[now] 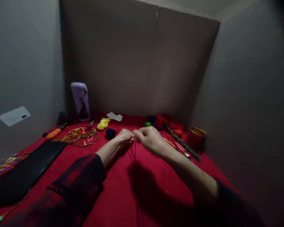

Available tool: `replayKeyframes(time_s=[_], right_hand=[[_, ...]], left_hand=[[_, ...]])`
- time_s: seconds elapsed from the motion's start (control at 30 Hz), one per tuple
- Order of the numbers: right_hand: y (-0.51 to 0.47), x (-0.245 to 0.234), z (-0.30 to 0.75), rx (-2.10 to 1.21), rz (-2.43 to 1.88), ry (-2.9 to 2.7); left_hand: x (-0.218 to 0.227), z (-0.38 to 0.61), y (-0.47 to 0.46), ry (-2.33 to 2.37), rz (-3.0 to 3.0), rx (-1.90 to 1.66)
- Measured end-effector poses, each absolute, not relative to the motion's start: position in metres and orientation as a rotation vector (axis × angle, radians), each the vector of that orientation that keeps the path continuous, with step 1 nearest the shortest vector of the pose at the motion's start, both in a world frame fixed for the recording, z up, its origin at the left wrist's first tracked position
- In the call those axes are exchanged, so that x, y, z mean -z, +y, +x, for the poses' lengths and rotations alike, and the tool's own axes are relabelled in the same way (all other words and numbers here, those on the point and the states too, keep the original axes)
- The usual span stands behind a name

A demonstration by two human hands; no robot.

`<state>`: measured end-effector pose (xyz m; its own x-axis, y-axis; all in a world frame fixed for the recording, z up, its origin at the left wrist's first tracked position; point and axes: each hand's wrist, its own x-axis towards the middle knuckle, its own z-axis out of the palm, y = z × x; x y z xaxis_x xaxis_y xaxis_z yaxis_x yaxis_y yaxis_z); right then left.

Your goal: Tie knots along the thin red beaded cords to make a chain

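My left hand (126, 136) is closed near the middle of the red cloth, fingers pinched together. Thin dark red threads (132, 153) hang from it and run down over the cloth towards me. Close beside it, my right hand (148, 136) is curled, with thumb and forefinger brought together; they are slightly blurred, and whatever lies between them does not show. A small dark blue yarn ball (110, 133) lies just left of my left hand. Behind my right hand sits a green yarn ball (147, 124).
Tangled coloured cords (81, 136), yellow yarn (103, 123) and an orange-handled tool (53, 134) lie left, by a black flat panel (28, 173). A purple container (80, 101) stands behind. Bundled sticks (183, 143), red yarn (167, 121) and a gold-rimmed red cup (197, 138) are right. Grey walls surround.
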<state>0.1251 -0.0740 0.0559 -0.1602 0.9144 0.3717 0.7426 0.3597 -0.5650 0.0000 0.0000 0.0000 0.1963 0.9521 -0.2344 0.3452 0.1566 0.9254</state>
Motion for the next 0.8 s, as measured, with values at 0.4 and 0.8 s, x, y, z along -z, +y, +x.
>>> replayKeyframes(time_s=[0.4,0.8], right_hand=[[-0.007,0.003,0.125,-1.384,-1.471,-1.56],[-0.009,-0.001,0.125,-1.218,-1.57,-1.548]], left_hand=[[-0.005,-0.006,-0.002,1.295,1.522,-0.676],[-0.013,-0.02,0.012,1.406,1.865,-0.6]])
